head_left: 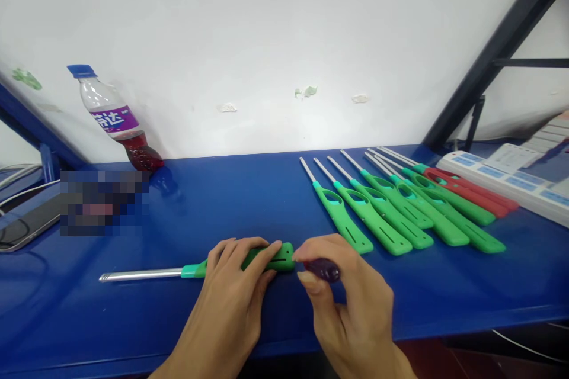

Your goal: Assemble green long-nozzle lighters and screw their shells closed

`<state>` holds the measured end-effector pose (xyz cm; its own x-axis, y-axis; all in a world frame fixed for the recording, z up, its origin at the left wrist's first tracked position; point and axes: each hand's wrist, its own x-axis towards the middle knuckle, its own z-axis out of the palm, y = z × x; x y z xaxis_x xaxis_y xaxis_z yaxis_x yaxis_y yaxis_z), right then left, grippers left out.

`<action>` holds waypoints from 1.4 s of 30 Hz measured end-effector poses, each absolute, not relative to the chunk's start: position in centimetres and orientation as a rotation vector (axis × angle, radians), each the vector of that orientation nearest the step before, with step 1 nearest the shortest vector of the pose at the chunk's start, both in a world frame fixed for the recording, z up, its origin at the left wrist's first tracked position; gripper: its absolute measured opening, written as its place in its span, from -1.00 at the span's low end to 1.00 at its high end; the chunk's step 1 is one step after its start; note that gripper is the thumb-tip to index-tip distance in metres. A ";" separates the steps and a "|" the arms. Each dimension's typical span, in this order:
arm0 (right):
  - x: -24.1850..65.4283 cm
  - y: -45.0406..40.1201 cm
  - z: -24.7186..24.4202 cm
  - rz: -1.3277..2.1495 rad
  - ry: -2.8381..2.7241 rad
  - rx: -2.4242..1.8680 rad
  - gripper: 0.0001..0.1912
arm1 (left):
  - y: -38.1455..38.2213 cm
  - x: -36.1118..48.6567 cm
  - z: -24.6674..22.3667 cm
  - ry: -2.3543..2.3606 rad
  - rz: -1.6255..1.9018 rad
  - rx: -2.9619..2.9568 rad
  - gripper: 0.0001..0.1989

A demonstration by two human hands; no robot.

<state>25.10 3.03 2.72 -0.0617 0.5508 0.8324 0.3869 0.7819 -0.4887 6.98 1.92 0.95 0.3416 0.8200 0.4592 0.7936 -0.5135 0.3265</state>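
Note:
A green long-necked gas lighter (282, 257) lies across the blue table, its metal tube pointing left. My left hand (235, 287) is closed over its handle and presses it to the tabletop, covering much of the green body. At the handle's right end, my right hand (355, 302) pinches what looks like a screwdriver (326, 270) with a dark purple, glossy handle. The screwdriver's shaft and tip are hidden by my fingers, so I cannot tell whether it touches the lighter. To the right lies a row of several green lighters (377, 222), tubes pointing toward the wall.
Red lighters (478, 189) end the row, beside a white power strip (507, 180). A bottle of dark red drink (115, 118) stands at the back left. Near it lie a phone-like device (35, 222) with cables and a blurred-out patch. A white wall closes off the back.

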 end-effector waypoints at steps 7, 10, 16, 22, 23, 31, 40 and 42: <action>25.2 2.9 2.9 0.100 -1.677 -0.827 -0.87 | 1.5 7.0 1.3 1.452 0.866 2.540 -0.58; 25.3 2.7 2.9 0.075 -1.667 -0.853 -0.87 | 1.4 7.0 1.3 1.400 0.863 2.529 -0.58; 25.2 2.4 2.5 0.125 -1.608 -0.842 -0.90 | 1.7 7.1 1.5 1.338 0.869 2.535 -0.54; 25.1 2.3 2.5 0.168 -1.579 -0.836 -0.86 | 1.6 7.1 1.7 1.312 0.822 2.505 -0.57; 25.1 2.3 2.5 0.170 -1.580 -0.838 -0.86 | 1.6 7.1 1.7 1.311 0.822 2.501 -0.58; 25.3 2.3 2.3 0.158 -1.571 -0.885 -0.92 | 1.5 7.2 1.6 1.348 0.821 2.531 -0.58; 25.1 2.2 2.8 0.190 -1.611 -0.775 -0.93 | 1.5 7.3 1.8 1.362 0.825 2.519 -0.58; 25.1 2.1 3.2 0.270 -1.583 -0.689 -0.96 | 1.5 7.3 1.7 1.369 0.844 2.528 -0.57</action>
